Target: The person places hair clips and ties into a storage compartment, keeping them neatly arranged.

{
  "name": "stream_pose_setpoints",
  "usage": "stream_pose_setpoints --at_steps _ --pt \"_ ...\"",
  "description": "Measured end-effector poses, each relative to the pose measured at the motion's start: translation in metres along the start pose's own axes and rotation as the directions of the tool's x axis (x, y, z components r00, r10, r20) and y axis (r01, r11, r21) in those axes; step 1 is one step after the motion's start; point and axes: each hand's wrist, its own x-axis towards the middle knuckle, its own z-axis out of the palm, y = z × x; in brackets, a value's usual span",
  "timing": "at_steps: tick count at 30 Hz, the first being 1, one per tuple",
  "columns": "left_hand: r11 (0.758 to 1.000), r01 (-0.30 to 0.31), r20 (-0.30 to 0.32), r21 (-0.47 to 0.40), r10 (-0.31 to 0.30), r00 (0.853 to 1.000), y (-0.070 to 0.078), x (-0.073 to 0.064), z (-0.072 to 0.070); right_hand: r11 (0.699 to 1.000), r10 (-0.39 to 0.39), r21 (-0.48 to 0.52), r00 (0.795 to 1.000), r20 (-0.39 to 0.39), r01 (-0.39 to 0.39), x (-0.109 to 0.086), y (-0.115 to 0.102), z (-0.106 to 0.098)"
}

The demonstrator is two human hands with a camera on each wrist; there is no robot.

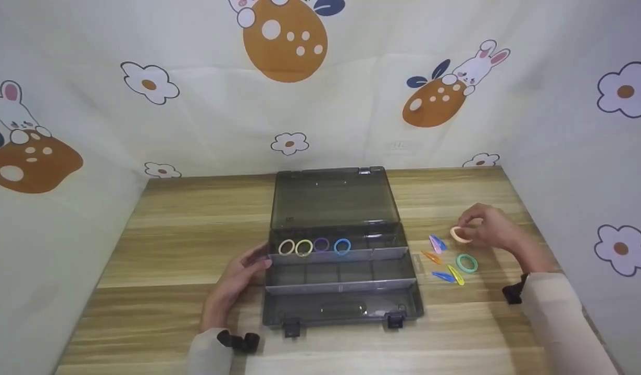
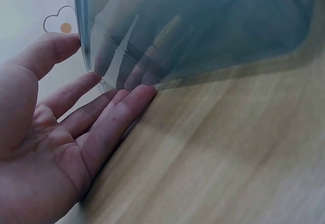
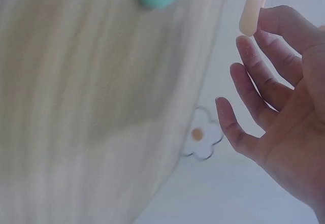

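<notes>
My right hand (image 1: 492, 226) pinches a peach hair tie (image 1: 460, 235) between thumb and forefinger, above the right part of the table; in the right wrist view the other fingers spread away from the hair tie (image 3: 253, 8). My left hand (image 1: 242, 273) rests against the left side of a dark see-through compartment box (image 1: 341, 286), thumb at its rim, fingers nearly straight along the wall (image 2: 213, 31). In the box's back row sit a cream hair tie (image 1: 286, 247), a yellow one (image 1: 303, 248), a purple one (image 1: 321, 245) and a blue one (image 1: 342, 247).
Right of the box lie a green hair tie (image 1: 466, 263) and several snap hair clips: orange (image 1: 431, 257), blue (image 1: 443, 277), yellow (image 1: 456, 275), and a pink and blue pair (image 1: 437, 244). The box's lid (image 1: 333, 198) stands raised behind it, before a patterned curtain (image 1: 221, 120).
</notes>
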Motion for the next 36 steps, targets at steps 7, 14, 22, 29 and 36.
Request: stream_pose_setpoints --at_steps 7,14,22,29,36 --pt "1.0 0.006 0.015 -0.023 -0.006 1.0 0.0 0.0 0.0 0.997 -0.077 -0.011 0.997 -0.019 0.077 0.012 -0.03 0.003" --pt "1.0 -0.008 0.011 -0.019 0.008 1.0 -0.002 0.0 0.001 0.991 -0.135 -0.005 0.991 -0.007 0.135 0.023 -0.061 0.012" --pt "1.0 -0.004 0.012 -0.027 0.005 1.0 -0.004 0.001 0.001 0.985 -0.166 0.039 0.986 0.003 0.166 0.035 -0.089 0.027" --pt "1.0 -0.009 0.014 -0.023 0.009 1.0 -0.002 0.0 0.001 0.978 -0.181 0.104 0.983 -0.02 0.182 0.045 -0.106 0.043" --pt "1.0 -0.009 0.016 -0.018 0.01 1.0 0.001 0.0 0.001 0.973 -0.221 0.068 0.975 0.022 0.219 0.052 -0.127 0.058"
